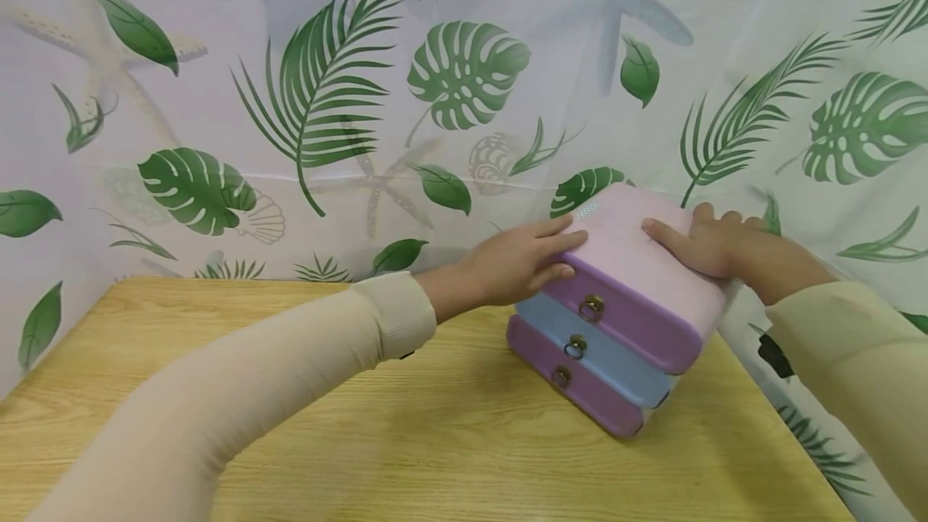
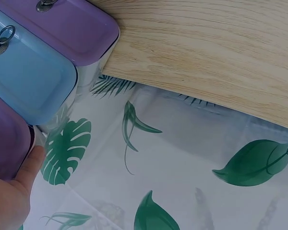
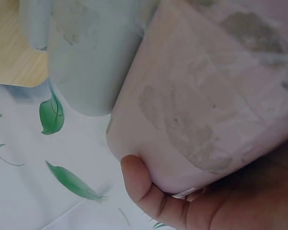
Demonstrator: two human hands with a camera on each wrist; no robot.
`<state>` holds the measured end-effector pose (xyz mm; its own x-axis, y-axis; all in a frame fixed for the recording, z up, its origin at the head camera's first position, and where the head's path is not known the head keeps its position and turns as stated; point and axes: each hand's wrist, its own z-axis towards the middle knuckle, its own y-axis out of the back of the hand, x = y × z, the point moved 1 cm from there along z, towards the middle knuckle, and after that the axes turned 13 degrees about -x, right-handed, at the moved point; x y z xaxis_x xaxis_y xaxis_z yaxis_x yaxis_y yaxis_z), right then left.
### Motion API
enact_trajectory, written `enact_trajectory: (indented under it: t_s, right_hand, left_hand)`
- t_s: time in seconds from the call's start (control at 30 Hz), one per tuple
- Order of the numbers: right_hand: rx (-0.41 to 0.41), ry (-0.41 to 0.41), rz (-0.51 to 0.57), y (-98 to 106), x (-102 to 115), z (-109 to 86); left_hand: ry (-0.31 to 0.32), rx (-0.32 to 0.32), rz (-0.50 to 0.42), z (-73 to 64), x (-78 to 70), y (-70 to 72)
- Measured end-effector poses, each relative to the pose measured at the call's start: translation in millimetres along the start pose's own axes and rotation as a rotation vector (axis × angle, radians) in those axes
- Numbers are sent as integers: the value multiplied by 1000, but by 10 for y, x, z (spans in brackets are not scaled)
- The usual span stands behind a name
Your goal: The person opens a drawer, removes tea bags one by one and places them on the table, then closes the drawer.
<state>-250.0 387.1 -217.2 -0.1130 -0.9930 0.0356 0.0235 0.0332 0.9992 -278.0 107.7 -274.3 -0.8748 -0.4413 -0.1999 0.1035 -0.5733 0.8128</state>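
A small three-drawer storage box (image 1: 638,248) with a pale pink top stands turned at an angle near the table's right side. Its fronts are a purple top drawer (image 1: 631,321), a blue middle drawer (image 1: 616,365) and a purple bottom drawer (image 1: 602,397), each with a ring pull. My left hand (image 1: 515,264) grips the upper left corner, fingers over the top and thumb at the front edge. Across the top's right side, my right hand (image 1: 725,244) holds the box, thumb on the pink surface; in the right wrist view a digit curls round the pink edge.
The box stands on a wooden table (image 1: 362,441), whose right edge runs close by it. Behind the table hangs a white cloth (image 1: 449,159) printed with green leaves and starfish. Dull smudges mark the box's side in the right wrist view.
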Motion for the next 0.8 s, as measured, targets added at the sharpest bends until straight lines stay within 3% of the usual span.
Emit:
enact_trajectory:
  t_s: [0.37,0.8]
  right_hand:
    - [-10,3,18,-5,117,1]
    - [-15,22,18,-33,282,19]
  left_hand:
    - [21,6,1,-91,31,66]
    - [-15,-72,17,-275,79,147]
